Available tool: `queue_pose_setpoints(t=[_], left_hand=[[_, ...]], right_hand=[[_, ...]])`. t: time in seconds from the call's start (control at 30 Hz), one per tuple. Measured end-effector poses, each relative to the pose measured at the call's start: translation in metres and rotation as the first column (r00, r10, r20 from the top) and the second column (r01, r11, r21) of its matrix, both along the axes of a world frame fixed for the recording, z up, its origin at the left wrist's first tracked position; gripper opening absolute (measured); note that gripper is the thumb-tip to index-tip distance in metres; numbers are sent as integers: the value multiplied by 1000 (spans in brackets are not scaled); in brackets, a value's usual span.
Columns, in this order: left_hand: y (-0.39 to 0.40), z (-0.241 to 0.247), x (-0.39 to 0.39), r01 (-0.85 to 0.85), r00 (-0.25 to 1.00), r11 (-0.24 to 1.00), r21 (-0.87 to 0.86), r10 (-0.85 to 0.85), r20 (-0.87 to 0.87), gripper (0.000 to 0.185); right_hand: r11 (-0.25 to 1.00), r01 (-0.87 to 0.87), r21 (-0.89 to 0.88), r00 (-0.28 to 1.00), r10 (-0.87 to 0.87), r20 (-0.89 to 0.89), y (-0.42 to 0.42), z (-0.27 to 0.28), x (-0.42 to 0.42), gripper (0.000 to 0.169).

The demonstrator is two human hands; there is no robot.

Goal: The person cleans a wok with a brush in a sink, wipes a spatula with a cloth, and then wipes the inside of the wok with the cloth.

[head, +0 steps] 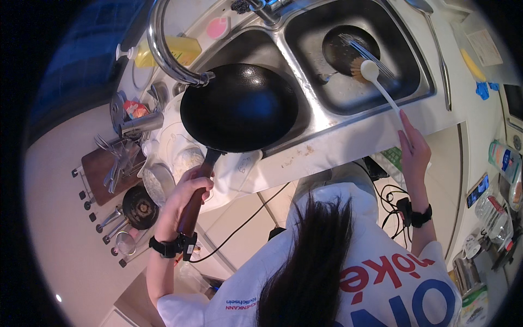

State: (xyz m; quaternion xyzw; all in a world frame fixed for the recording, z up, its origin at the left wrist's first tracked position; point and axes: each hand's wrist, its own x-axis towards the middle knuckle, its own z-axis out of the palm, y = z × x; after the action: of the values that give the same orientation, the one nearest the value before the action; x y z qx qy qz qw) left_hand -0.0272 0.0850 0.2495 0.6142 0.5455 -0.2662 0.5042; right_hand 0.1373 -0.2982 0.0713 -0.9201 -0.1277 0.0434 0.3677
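My left hand [193, 190] grips the brown handle of a black wok [245, 106]. The wok is held over the left sink basin [261, 45], its dark inside facing up, with the tap's spout [200, 78] at its left rim. In my right hand [414, 149] is the white handle of a dish brush [369, 70]. Its tan bristles are over the right sink basin [392, 24], close to a small round black pan [333, 47] lying there. A wire whisk [369, 57] lies across that pan, and a spoon [325, 77] is beside it in the basin.
A yellow soap bottle [179, 51] and a pink scrubber [217, 27] stand behind the left basin. A long-handled ladle [439, 53] lies right of the sink. Cutlery [116, 159], a wooden board [96, 180] and a small frying pan [141, 207] crowd the left. Black cables [245, 222] run from my wrists.
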Motion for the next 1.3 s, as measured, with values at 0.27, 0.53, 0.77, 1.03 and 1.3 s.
queue_pose_setpoints(t=[0.27,0.53,0.77,1.03,1.3], left_hand=[[-7,1,-31,-16,1000,1000,3,16,23,30],[-6,4,-41,62,998,998,19,-62,-7,38],[-8,8,-34,139,990,990,39,-138,-39,33],[-22,9,-33,188,981,978,89,-184,-59,24],[-26,6,-30,216,976,968,128,-210,-59,24]], right_hand=[[998,-10,65,1000,11,-28,13,-1,-3,48],[988,-5,154,997,16,-73,28,-9,-12,46],[992,30,126,999,-26,-26,33,-15,-24,47],[997,31,66,993,-39,113,28,-13,-39,52],[1000,14,-24,994,-11,104,32,-33,-48,52]])
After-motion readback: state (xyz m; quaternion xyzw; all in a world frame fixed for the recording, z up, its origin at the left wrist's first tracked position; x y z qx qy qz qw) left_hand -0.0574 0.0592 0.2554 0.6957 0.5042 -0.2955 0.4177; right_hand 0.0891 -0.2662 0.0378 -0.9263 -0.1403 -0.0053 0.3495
